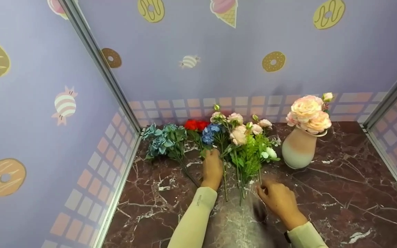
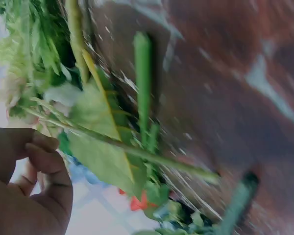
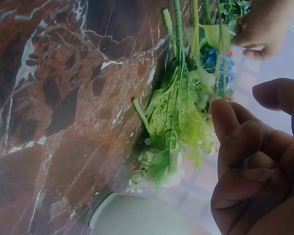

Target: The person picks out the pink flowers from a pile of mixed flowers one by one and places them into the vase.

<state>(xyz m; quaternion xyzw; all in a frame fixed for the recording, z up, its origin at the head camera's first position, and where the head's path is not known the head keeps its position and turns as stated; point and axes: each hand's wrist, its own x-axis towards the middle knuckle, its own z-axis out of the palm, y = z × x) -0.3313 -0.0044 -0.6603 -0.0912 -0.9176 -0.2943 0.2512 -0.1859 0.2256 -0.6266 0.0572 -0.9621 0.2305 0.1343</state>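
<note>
My left hand (image 1: 213, 168) reaches in among the flower stems, just below a blue flower (image 1: 209, 133). In the left wrist view its thumb and finger tips meet beside a thin stem (image 2: 179, 165) and a broad green leaf (image 2: 100, 132); whether they pinch anything is unclear. My right hand (image 1: 281, 199) hovers near the lower ends of the stems, fingers loosely bent. The right wrist view shows a gap between its thumb and forefinger with nothing in it. Closest to that hand are pink roses (image 1: 238, 135), feathery green sprigs (image 1: 250, 160) and a white flower (image 1: 271, 152).
To the right stands a pink-and-white vase (image 1: 296, 151) holding large peach roses (image 1: 307, 108). Teal flowers (image 1: 160, 143) lie at the left, with red flowers (image 1: 193, 124) behind. A patterned wall (image 1: 226, 75) rises behind the dark marbled tabletop (image 1: 143, 213).
</note>
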